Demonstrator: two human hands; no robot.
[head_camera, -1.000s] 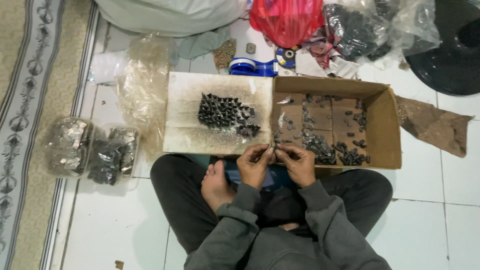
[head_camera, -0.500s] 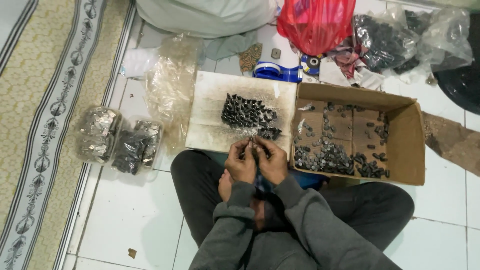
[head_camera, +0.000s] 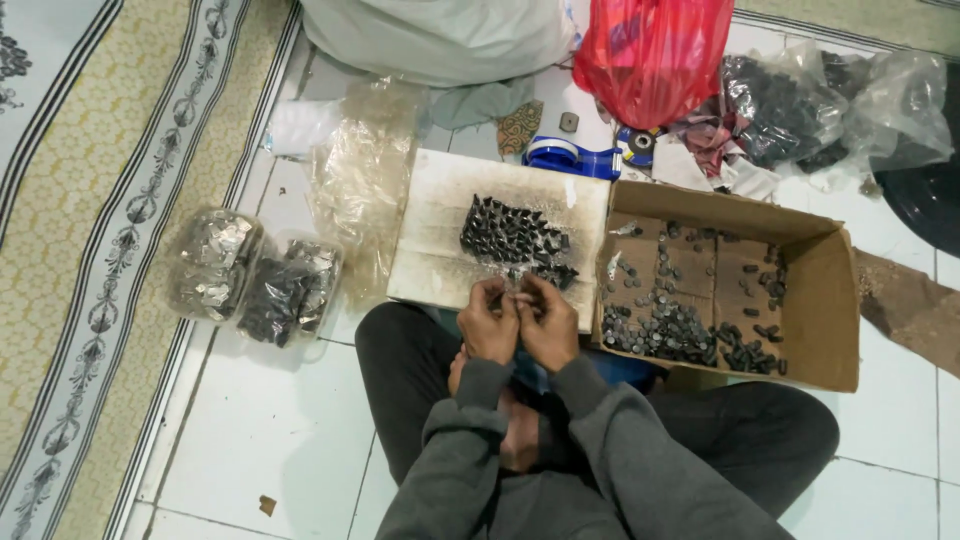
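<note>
Fingertips pressed together around a small dark part (head_camera: 516, 297) — that is what I see from the head camera, both hands meeting just above the lap. The left hand (head_camera: 488, 322) and the right hand (head_camera: 547, 322) sit knuckle to knuckle, wrists bent, grey sleeves (head_camera: 600, 440) angling in from below; each pinches the piece, too small for me to make out. Just beyond the fingers lies a white board (head_camera: 440, 230) carrying a heap of dark parts (head_camera: 512, 238). To its right, an open cardboard box (head_camera: 830, 300) holds more loose parts (head_camera: 670, 328) — scattered along its floor. Left on the tiles rest two clear bags (head_camera: 250, 278) of pieces, beside a patterned rug (head_camera: 80, 200). Farther off stand a red bag (head_camera: 652, 55) and a blue tape dispenser (head_camera: 568, 157).
</note>
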